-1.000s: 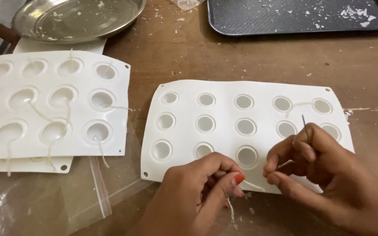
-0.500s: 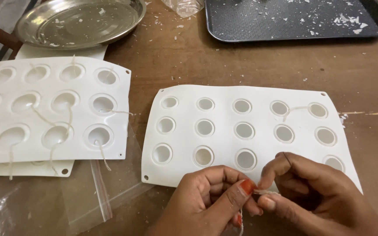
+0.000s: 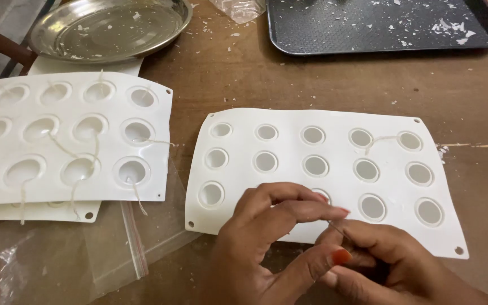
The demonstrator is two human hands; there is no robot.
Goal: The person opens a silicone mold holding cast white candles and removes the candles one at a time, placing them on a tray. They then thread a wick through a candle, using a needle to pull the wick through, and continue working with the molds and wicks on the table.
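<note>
Just beyond my fingertips [image 3: 334, 213] the white mould [image 3: 334, 141] blocks the way. Bare wooden table [image 3: 244, 68] lies open farther out, before the steel plate [image 3: 108, 28] and black tray [image 3: 379, 25]. Left, a second mould [image 3: 57, 135] and plastic bag [image 3: 114, 248] crowd in.

White silicone mould [image 3: 334, 169] with three rows of round cavities, their floors pale grey-white; a cream strand of wick [image 3: 380, 140] lies across its upper right. A second white mould [image 3: 69, 141], stacked on another white sheet, carries off-white wicks trailing from its oval hollows. Table [image 3: 238, 79]: mid-brown wood, grain streaked, flecked with white wax crumbs. Round plate [image 3: 108, 28]: bright silver metal, speckled white. Tray [image 3: 379, 25]: matt black, finely textured, scattered with white flakes. Plastic bag [image 3: 86, 248]: clear, with a red zip stripe. Left hand [image 3: 266, 248] shows orange-red nail polish on its thumb.
</note>
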